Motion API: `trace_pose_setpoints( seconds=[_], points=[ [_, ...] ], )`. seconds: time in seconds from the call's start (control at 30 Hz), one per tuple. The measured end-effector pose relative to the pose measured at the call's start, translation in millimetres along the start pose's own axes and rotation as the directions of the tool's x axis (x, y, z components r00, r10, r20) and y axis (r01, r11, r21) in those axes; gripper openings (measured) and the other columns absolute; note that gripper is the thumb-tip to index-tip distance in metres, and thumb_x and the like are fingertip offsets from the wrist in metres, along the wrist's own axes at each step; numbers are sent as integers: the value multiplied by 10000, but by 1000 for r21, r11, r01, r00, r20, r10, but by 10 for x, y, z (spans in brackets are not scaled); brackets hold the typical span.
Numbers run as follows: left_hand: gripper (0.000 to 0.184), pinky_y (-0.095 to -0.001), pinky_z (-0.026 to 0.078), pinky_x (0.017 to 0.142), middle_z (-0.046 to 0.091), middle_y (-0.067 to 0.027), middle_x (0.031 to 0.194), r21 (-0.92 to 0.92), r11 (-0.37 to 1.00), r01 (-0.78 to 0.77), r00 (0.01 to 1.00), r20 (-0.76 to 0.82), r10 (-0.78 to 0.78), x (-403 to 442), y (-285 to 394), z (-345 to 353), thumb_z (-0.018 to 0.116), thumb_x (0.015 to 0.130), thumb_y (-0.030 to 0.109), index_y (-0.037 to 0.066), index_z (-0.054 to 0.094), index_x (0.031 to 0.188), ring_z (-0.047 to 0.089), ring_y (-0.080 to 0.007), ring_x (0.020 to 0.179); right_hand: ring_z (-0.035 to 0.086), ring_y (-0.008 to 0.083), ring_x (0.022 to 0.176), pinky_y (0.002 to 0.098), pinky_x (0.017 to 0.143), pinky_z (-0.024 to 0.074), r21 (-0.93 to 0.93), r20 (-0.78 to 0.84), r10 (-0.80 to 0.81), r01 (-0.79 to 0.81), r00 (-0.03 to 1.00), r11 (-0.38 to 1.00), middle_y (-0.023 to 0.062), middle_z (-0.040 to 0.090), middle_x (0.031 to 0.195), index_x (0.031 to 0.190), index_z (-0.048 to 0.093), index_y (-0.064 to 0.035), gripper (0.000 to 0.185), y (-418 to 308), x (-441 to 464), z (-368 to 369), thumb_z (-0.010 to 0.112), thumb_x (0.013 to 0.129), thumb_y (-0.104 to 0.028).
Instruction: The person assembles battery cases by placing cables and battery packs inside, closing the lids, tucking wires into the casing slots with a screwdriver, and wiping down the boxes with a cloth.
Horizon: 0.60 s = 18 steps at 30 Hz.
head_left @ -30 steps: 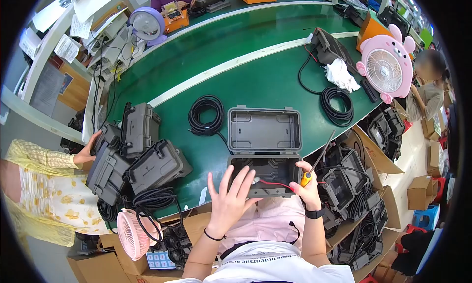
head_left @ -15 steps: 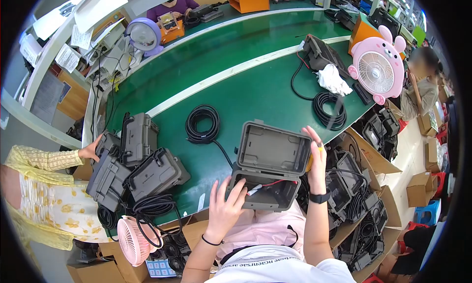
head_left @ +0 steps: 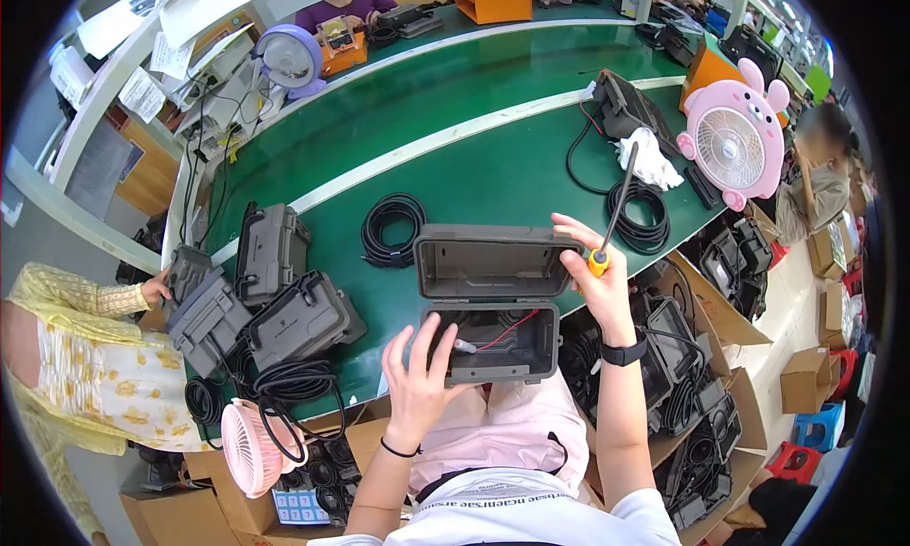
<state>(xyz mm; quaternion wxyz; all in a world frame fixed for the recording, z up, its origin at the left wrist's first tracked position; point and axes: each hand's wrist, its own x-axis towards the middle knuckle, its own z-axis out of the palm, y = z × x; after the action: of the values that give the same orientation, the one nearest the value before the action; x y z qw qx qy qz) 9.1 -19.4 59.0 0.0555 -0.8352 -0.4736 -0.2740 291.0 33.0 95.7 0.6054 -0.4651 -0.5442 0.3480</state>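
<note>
An open dark grey plastic box (head_left: pixel 502 367) is held above the table's near edge, its hinged lid (head_left: pixel 498 266) raised. Inside it lie a red wire and a small whitish connector (head_left: pixel 464 346). My left hand (head_left: pixel 415 375) grips the box's left side, fingers over the wall and thumb low at the front. My right hand (head_left: pixel 602 285) holds a screwdriver (head_left: pixel 599 260) with a yellow handle, its long shaft pointing up and away. The fingers of that hand also touch the lid's right edge. A coiled black cable (head_left: pixel 393 231) lies beyond the box.
Several closed grey boxes (head_left: pixel 294 323) stand at the left, where another person's hand (head_left: pixel 156 288) touches one. A pink fan (head_left: pixel 254 446) sits near them. At the right are a rabbit-shaped fan (head_left: pixel 730 143), a white cloth (head_left: pixel 654 162) and cartons (head_left: pixel 749 404) of open boxes and cables.
The box has turned from tilted to nearly level and shifted left. My right hand has moved slightly down, and the screwdriver's shaft now shows clearly. The co-worker's hand at the left has shifted slightly left.
</note>
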Motion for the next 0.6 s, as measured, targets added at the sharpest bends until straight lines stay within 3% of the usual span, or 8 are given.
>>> trace_pose_setpoints(
  seconds=[0.07,0.17,0.3,0.4,0.53,0.6],
  points=[
    [760,-503,368,1062,547,-38,1380,31,997,-73,995,-71,75,-56,-36,51,877,552,418,156,665,1233,435,-297,1260,567,28,735,175,544,414,-20,10,0,0,1000,1000,51,654,1318,1189,710,-87,283,2,26,10,713,929,-200],
    [639,-504,376,1059,572,-22,1297,33,995,-94,983,-154,98,-156,-89,115,875,590,438,187,689,1147,450,-282,1239,605,91,903,230,685,478,-26,8,-3,3,1000,1000,57,659,1313,1174,717,-86,269,-1,21,19,715,918,-167],
    [411,-514,396,1039,576,-36,1236,26,999,-29,972,-233,34,-187,-153,98,869,652,433,212,721,965,464,-301,1216,613,181,1052,316,895,479,-66,0,-91,91,996,994,82,672,1297,1141,731,-83,264,48,40,66,724,878,-100],
    [376,-490,419,1016,549,-92,1252,0,999,35,971,-238,-34,-83,-183,32,880,608,391,176,731,879,460,-348,1223,622,234,1085,353,985,452,-182,67,-203,212,977,960,99,690,1266,1099,749,-83,275,61,66,117,736,827,-45],
    [388,-482,447,977,527,-142,1267,-188,975,118,976,-160,-149,53,-219,28,890,599,329,124,730,886,501,-380,1191,638,265,1087,371,983,468,-271,85,-234,249,968,930,101,706,1234,1064,764,-94,313,-18,81,190,760,758,-23],
    [536,-469,480,952,492,-168,1300,-300,944,137,971,-147,-188,12,-219,65,911,605,290,113,682,1057,522,-371,1175,649,268,1076,378,967,483,-288,109,-248,269,963,919,108,711,1225,1074,766,-82,365,-73,76,171,803,712,-55]
  ],
)
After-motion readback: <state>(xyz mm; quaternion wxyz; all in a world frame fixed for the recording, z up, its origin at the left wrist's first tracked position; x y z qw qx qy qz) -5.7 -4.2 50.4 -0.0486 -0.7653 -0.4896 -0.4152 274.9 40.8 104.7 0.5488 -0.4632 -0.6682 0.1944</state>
